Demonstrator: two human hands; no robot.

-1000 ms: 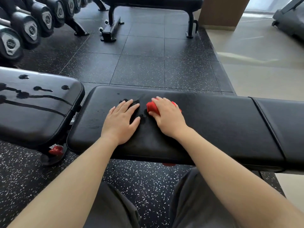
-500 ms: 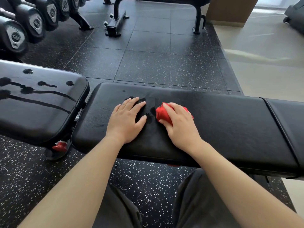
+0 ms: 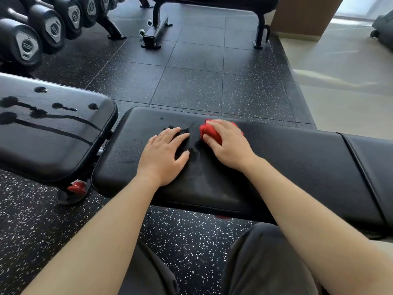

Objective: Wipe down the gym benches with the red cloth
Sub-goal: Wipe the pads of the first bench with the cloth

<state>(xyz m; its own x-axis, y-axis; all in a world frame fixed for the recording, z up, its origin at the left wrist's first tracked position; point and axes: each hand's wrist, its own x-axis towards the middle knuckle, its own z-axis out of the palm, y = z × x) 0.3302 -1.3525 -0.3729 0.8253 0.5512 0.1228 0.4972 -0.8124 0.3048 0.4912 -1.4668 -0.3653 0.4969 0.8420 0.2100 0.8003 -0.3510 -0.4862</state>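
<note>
Speckled rubber floor tiles (image 3: 191, 86) are surrounding a black padded bench (image 3: 287, 167) in a weight room, with dumbbells (image 3: 27, 43) racked far beyond the left hand. Right hand (image 3: 228, 143) is gripping the bunched red cloth (image 3: 209, 132), fingers curled over it and pressing it against the pad near the far edge. Left hand (image 3: 164, 155) is lying flat and spread, empty, just beside the cloth hand, apparently bracing the body. Dark wet spots (image 3: 192, 149) are showing between the two hands. Wiping of this pad appears to be under way, with much of the task remaining: the neighbouring pad (image 3: 53, 150), beyond the left hand, is carrying long wet drips (image 3: 42, 122). Next, the cloth probably needs sweeping toward the left hand across the spots.
</note>
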